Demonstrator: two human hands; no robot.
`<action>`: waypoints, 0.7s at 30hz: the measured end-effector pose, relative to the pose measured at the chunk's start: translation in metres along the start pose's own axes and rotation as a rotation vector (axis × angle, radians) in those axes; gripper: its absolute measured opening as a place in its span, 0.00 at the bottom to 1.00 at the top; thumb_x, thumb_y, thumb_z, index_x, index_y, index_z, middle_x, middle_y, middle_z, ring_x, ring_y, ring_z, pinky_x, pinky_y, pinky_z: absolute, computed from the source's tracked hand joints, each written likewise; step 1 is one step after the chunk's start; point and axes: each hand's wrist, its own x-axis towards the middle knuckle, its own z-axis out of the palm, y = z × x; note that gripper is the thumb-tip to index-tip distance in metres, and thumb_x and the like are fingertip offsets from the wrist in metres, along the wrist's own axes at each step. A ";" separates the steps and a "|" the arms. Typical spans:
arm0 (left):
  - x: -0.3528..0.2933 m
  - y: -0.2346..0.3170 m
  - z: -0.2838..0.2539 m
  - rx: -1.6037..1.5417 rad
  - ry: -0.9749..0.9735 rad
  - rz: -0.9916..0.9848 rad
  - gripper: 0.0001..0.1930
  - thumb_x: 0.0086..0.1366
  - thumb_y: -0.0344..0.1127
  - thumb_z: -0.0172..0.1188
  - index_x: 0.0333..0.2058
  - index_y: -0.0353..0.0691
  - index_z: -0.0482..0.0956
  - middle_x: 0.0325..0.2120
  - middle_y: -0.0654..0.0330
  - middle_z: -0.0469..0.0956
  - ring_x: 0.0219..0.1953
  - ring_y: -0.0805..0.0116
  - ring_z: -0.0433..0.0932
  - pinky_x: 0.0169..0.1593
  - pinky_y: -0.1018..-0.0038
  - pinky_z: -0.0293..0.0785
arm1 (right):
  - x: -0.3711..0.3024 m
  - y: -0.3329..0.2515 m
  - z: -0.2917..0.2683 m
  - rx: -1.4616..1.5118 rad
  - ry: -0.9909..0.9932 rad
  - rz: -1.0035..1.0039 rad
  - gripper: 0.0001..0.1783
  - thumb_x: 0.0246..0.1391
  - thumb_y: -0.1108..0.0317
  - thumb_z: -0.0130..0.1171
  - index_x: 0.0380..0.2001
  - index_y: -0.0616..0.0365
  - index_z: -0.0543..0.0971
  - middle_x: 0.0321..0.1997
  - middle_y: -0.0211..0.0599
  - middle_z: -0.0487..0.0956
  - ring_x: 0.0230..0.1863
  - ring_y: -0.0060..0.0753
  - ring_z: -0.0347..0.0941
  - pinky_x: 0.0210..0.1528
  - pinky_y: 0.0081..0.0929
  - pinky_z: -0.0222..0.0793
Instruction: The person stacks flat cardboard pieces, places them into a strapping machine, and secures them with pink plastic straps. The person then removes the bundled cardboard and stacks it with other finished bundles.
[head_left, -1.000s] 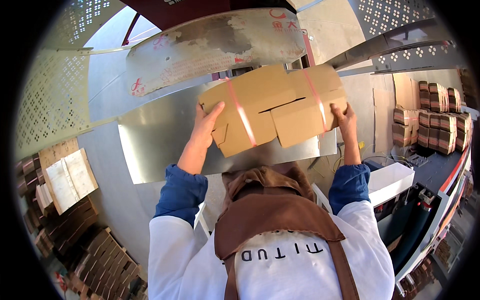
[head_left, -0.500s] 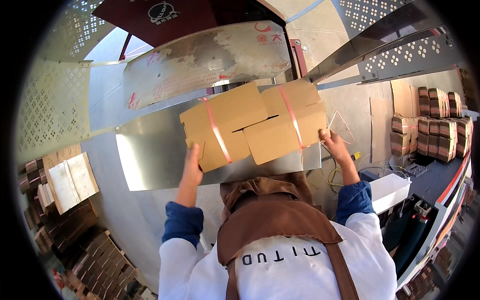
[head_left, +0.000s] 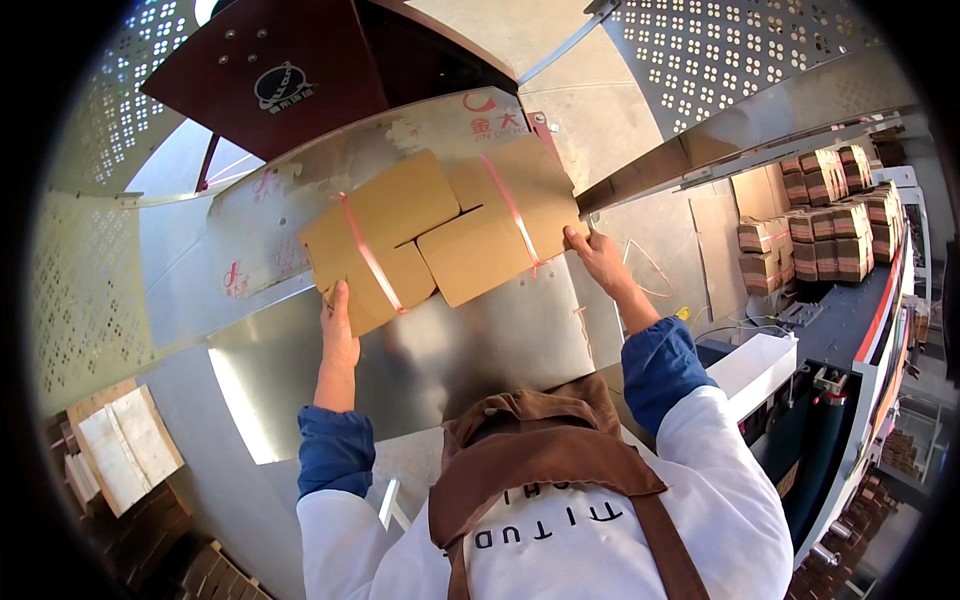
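Observation:
A bundle of flat brown cardboard boxes [head_left: 478, 262] is held out in front of me over a metal worktop [head_left: 490, 350]. Two pink straps cross it, one near each end. My left hand [head_left: 340, 335] grips its near left corner, thumb on top and the other fingers hidden beneath. At the right end, my right hand [head_left: 604, 262] is closed on the edge. The far part of the bundle covers some of a worn metal plate [head_left: 255, 225] with red printing.
A dark red machine housing [head_left: 265, 80] rises beyond the plate. Perforated grey panels [head_left: 720, 60] stand at far right. Strapped cardboard stacks [head_left: 825, 235] sit on the right, near a white tray [head_left: 755, 375]. At left lies a pale board [head_left: 128, 450] on more stacks.
The bundle has moved away from me, from above the near worktop to partly over the printed plate. Both hands keep their grip and my arms reach farther out. The view has shifted.

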 end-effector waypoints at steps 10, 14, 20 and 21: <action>0.037 0.017 0.029 0.140 -0.038 0.014 0.39 0.62 0.53 0.60 0.63 0.38 0.54 0.60 0.60 0.60 0.62 0.68 0.59 0.63 0.68 0.55 | 0.014 0.033 0.003 0.243 0.125 0.041 0.35 0.56 0.40 0.53 0.46 0.68 0.74 0.36 0.45 0.79 0.36 0.28 0.72 0.42 0.28 0.67; 0.037 0.018 0.026 0.132 -0.044 0.002 0.37 0.63 0.51 0.59 0.63 0.37 0.56 0.60 0.60 0.61 0.62 0.68 0.59 0.63 0.69 0.56 | -0.009 0.019 -0.013 -0.025 0.186 -0.058 0.25 0.54 0.50 0.59 0.41 0.65 0.75 0.33 0.44 0.79 0.34 0.37 0.74 0.41 0.32 0.69; 0.032 0.020 0.032 0.131 0.029 0.002 0.35 0.63 0.49 0.60 0.61 0.35 0.59 0.57 0.60 0.66 0.59 0.68 0.64 0.61 0.70 0.60 | -0.004 -0.063 -0.005 -0.343 0.372 -0.997 0.21 0.49 0.63 0.62 0.44 0.60 0.71 0.49 0.43 0.73 0.48 0.47 0.70 0.48 0.41 0.66; 0.034 0.019 0.038 0.136 0.034 0.013 0.34 0.63 0.49 0.60 0.60 0.35 0.60 0.56 0.60 0.67 0.58 0.68 0.65 0.60 0.70 0.61 | 0.015 -0.081 0.003 -0.392 0.365 -1.038 0.23 0.50 0.61 0.61 0.47 0.60 0.70 0.53 0.42 0.71 0.51 0.46 0.68 0.51 0.43 0.63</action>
